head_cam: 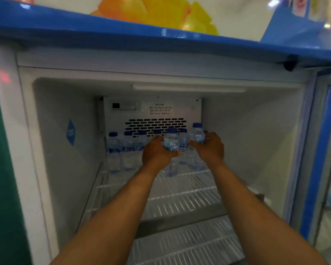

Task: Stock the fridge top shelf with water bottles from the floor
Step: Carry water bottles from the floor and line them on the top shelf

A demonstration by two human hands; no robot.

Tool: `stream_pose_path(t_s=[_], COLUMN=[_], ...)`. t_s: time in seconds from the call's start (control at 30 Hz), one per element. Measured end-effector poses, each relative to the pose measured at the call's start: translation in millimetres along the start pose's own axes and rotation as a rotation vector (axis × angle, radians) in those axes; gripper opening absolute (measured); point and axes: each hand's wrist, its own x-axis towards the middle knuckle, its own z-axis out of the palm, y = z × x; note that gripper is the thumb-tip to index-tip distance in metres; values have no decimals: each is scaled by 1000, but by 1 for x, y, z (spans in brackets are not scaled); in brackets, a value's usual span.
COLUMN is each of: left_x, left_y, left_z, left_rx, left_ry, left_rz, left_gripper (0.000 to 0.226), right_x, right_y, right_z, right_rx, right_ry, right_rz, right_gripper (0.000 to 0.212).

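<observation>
1. White wire shelf [182, 196] at the top of the fridge [52, 115]: your bottles stand in a row [126, 150] along its back edge, from the back left corner toward the middle.
2. Your left hand [156, 153] is wrapped around a bottle [171, 140], upright, just in front of the row.
3. Your right hand [210, 148] grips a second bottle [196, 133], upright, at the right end of the row.
4. The shelf's front half is bare wire.

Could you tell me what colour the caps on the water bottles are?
Blue, seen in the head view on the water bottles.
</observation>
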Motion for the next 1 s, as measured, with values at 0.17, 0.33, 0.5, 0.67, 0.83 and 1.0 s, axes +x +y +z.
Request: stream_pose_path(t_s=[0.17,0.33,0.5,0.67,0.83,1.0], left_x=[35,58,68,68,71,77], left_y=[-13,-20,-18,-28,-29,-36], left_z=[28,43,52,67,73,79], left_rx=[9,0,-10,-42,-103,-100], left_ry=[-16,10,21,29,53,80], left_rz=[-54,-86,-89,-113,-141,-126], left_gripper=[60,58,55,67,64,61], right_x=[31,42,37,27,23,26], right_y=[24,48,60,65,71,73], right_z=[33,53,58,56,45,47], right_rx=[-34,-80,-57,-102,-138,-185], right_ry=[-75,-63,52,-17,-98,-103], right_rz=[45,45,-35,4,95,96], right_gripper=[53,42,27,42,38,36])
